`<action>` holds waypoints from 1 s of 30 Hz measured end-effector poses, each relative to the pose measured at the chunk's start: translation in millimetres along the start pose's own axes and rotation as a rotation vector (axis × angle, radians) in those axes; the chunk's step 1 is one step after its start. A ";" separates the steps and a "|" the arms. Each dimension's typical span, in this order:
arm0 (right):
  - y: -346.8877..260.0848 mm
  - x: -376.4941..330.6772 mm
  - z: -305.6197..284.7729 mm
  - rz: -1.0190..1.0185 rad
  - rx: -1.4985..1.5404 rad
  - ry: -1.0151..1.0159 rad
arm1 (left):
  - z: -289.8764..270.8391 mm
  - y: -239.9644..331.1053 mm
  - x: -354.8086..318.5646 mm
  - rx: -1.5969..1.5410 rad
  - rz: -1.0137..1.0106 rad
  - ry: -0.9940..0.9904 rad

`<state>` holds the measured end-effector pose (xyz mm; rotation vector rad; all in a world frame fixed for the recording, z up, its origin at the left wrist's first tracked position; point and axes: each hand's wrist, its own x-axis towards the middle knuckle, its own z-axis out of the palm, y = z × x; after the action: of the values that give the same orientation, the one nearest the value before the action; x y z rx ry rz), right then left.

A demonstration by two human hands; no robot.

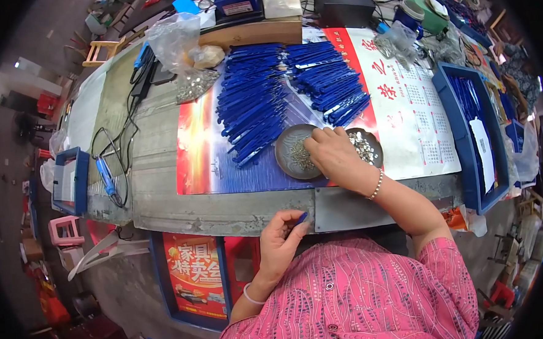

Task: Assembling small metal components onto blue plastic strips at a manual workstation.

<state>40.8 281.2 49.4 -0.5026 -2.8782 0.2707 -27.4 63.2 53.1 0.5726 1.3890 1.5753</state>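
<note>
My left hand (281,239) is closed by the table's front edge, with the tip of a slender blue piece (301,217) sticking out between thumb and fingers. My right hand (338,157) reaches down into a round grey dish (285,156). Its fingers are pinched together among small metal parts (301,154); whatever they grip is hidden. Right beside it, partly behind the hand, a second round dish (376,158) holds small shiny silver pieces (363,146). Beyond the dishes lie two heaps of slender blue pieces, a larger left heap (252,97) and a smaller right heap (328,77).
A printed calendar sheet (426,124) lies under the heaps. A plastic bag of small metal parts (194,84) rests at the back left. To the left are a blue-handled corded tool (107,178) and a small blue tray (82,182). A long blue tray (449,99) stands right.
</note>
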 end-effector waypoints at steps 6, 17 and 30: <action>-1.7 6.8 12.2 -0.007 0.013 0.052 | -12.7 -2.8 -4.2 -0.042 0.008 0.010; 2.3 8.5 -3.2 0.158 0.488 0.137 | -9.2 -1.7 2.8 0.040 0.012 -0.049; 2.1 -2.5 -8.8 0.223 0.709 0.114 | -6.4 -7.2 0.0 0.051 0.078 -0.128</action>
<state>45.8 283.5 57.0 -0.6538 -2.3811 1.1878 -30.2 59.4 44.8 0.7530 1.3272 1.5400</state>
